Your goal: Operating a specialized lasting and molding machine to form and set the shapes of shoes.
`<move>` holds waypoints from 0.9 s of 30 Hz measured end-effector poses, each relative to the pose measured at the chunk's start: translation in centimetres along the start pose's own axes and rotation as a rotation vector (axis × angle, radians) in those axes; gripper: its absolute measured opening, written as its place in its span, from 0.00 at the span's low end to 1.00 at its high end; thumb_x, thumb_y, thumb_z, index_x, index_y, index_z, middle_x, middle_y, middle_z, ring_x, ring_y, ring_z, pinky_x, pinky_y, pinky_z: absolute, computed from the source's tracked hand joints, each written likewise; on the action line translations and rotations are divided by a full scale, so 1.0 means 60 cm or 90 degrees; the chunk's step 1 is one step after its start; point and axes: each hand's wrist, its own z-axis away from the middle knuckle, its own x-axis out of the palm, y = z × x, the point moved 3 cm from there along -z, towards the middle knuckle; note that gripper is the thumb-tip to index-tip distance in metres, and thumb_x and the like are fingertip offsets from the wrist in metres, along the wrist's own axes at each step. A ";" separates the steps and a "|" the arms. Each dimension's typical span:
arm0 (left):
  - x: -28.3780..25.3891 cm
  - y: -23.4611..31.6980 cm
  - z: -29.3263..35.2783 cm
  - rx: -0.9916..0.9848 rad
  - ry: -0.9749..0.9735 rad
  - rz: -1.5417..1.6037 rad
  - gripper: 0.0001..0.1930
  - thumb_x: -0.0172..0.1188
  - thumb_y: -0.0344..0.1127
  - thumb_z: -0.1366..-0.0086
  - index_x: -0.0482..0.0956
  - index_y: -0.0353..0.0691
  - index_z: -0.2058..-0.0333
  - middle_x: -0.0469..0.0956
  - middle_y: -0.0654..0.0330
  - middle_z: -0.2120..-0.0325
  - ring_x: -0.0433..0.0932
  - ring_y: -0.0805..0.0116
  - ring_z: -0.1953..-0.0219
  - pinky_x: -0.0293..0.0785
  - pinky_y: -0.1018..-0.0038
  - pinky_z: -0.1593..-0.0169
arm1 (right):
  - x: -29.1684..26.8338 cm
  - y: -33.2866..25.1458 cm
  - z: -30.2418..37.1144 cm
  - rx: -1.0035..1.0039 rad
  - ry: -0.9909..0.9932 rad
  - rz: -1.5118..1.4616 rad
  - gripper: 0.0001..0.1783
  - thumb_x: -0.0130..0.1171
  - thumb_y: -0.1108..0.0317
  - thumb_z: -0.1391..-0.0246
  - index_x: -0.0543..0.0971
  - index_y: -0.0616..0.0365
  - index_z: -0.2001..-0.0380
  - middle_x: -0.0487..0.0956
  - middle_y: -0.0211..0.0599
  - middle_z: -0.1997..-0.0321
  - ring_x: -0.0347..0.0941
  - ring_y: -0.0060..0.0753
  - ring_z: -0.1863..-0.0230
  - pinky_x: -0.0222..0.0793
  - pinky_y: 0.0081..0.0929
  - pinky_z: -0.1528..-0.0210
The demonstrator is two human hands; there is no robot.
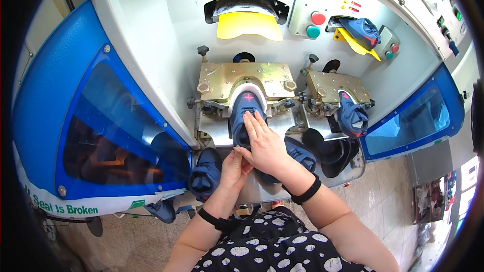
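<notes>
Lying straight, unclenched, right fingers (251,126) touch the blue shoe (238,122); left fingers (244,166) curl, grasp unclear.

The right hand (265,145) lies fingers-forward on a navy sneaker (248,103) whose toe sits inside a white U-shaped pad (247,86); the left hand (235,170) is near its heel. Another navy sneaker (349,117) stands at the neighbouring station.

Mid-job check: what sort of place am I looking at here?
Probably a shoe factory: a pale machine cabinet with two metal fixtures, red and green push-buttons, and several similar blue shoes, one under the right hand.
</notes>
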 end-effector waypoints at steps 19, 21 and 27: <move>0.032 -0.101 0.073 0.037 -0.048 -0.659 0.17 0.65 0.41 0.37 0.74 0.40 0.54 0.78 0.59 0.58 0.81 0.67 0.67 0.76 0.74 0.65 | -0.082 0.296 0.432 -0.139 0.184 0.073 0.24 0.71 0.56 0.62 0.74 0.47 0.61 0.76 0.33 0.54 0.75 0.38 0.52 0.62 0.47 0.44; 0.051 -0.141 0.077 0.119 -0.091 -0.734 0.21 0.71 0.37 0.46 0.76 0.39 0.56 0.77 0.60 0.61 0.79 0.71 0.72 0.74 0.75 0.68 | -0.072 0.358 0.484 -0.117 0.087 0.126 0.23 0.69 0.56 0.59 0.75 0.47 0.58 0.76 0.33 0.49 0.74 0.37 0.47 0.59 0.48 0.39; 0.127 -0.169 0.060 0.313 -0.069 -1.036 0.18 0.72 0.39 0.49 0.77 0.38 0.64 0.73 0.58 0.67 0.73 0.67 0.79 0.72 0.71 0.72 | -0.066 0.496 0.572 -0.032 0.139 0.140 0.27 0.70 0.63 0.59 0.75 0.48 0.52 0.72 0.38 0.44 0.71 0.41 0.43 0.66 0.41 0.43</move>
